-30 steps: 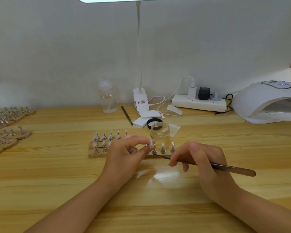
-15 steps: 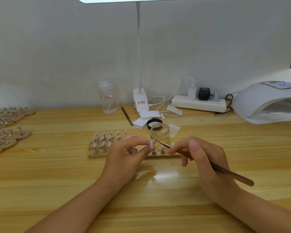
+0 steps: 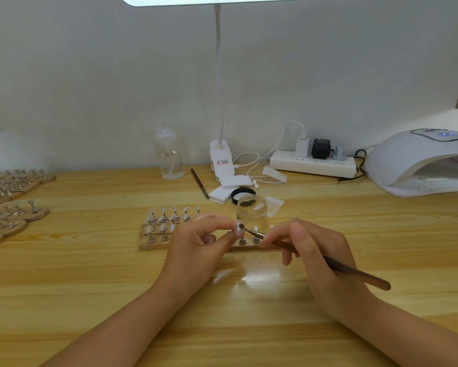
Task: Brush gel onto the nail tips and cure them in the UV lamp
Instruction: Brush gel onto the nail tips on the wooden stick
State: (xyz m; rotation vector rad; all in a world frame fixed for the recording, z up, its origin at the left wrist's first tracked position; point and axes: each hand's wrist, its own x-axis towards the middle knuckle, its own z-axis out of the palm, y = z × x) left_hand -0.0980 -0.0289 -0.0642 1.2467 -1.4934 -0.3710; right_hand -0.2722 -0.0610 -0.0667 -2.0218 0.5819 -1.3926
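Observation:
My left hand [image 3: 198, 245] pinches a small stand that carries a clear nail tip [image 3: 238, 228], lifted just above the wooden holder board [image 3: 153, 245]. My right hand [image 3: 315, 250] grips a brown-handled gel brush [image 3: 328, 260] like a pen, and its bristles touch the nail tip. Several more nail tips on metal stands [image 3: 169, 221] sit in rows on the board. An open clear gel jar [image 3: 251, 211] stands just behind the hands. The white UV lamp [image 3: 423, 162] sits at the far right, its opening facing me.
Further boards of stands [image 3: 13, 210] lie at the left edge. At the back stand a clear pump bottle [image 3: 169, 154], a desk lamp base [image 3: 221, 160], a power strip [image 3: 312, 162] with cables, white pads [image 3: 225, 192], a black lid [image 3: 243, 193] and a spare brush [image 3: 199, 182].
My right hand has lifted and swung the brush tip up and left until it touches the nail tip. My left hand has kept the tip in place.

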